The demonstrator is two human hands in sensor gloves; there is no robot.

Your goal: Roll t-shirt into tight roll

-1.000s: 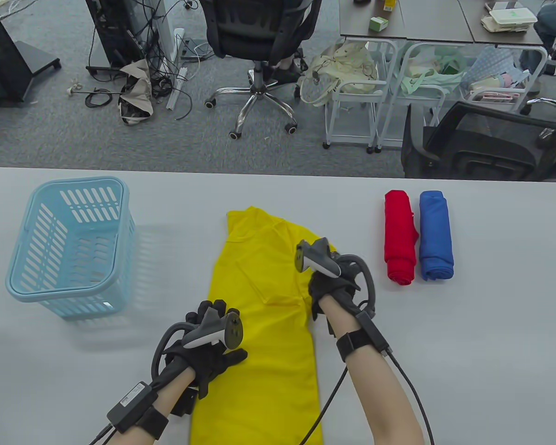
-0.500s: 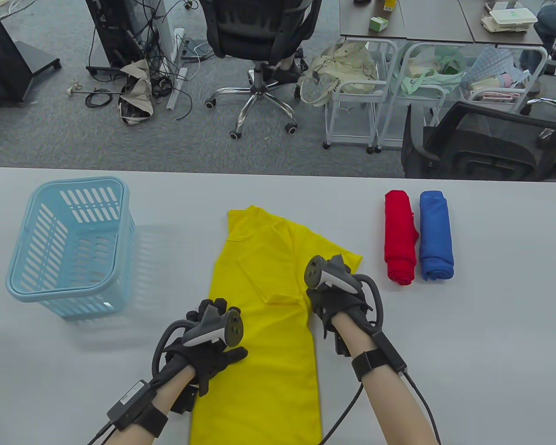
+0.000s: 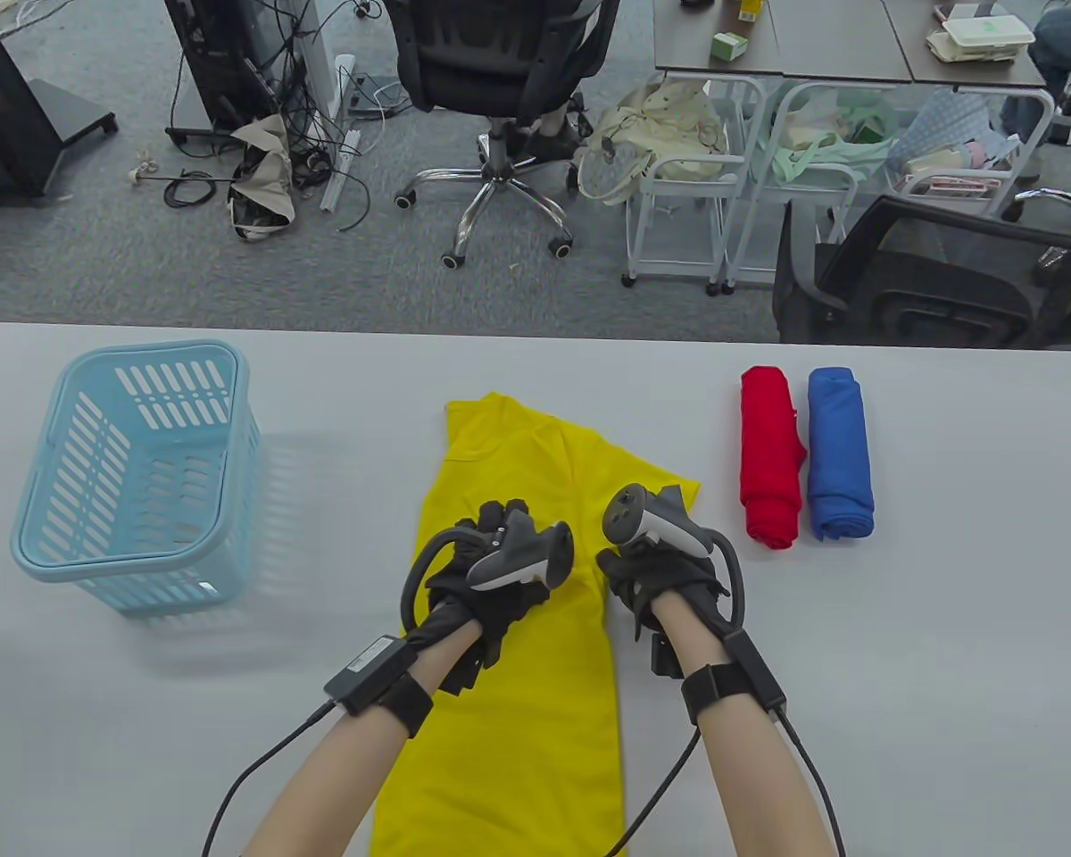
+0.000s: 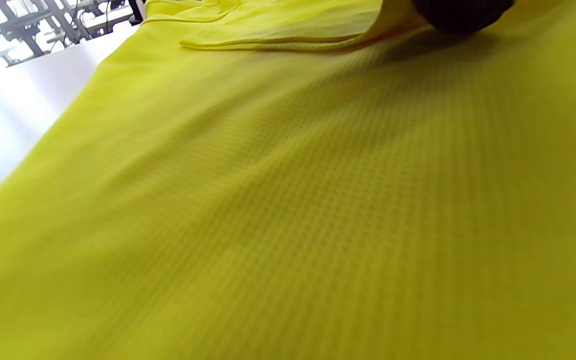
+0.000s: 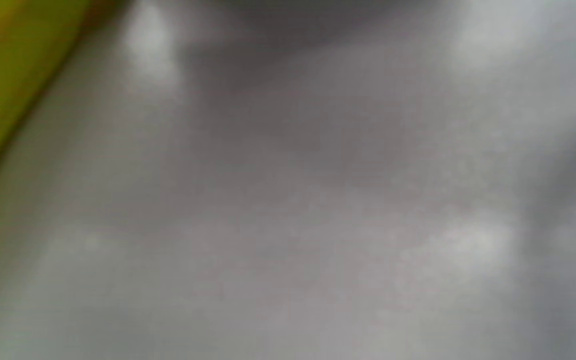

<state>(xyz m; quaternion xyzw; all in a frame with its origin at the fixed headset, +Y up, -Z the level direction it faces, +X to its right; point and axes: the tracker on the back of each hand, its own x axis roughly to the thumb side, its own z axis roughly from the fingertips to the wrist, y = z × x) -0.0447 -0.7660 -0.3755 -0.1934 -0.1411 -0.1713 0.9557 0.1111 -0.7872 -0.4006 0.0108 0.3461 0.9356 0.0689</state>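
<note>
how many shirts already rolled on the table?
2. The red roll and the blue roll lie side by side on the table's right part, touching or nearly so. The yellow t-shirt is unrolled, flat under both hands. Basket interior looks empty.

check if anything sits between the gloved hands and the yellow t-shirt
Nothing visible does. The left hand lies over the flat yellow t-shirt, and the right hand is at its right edge. The red roll and blue roll lie apart.
</note>
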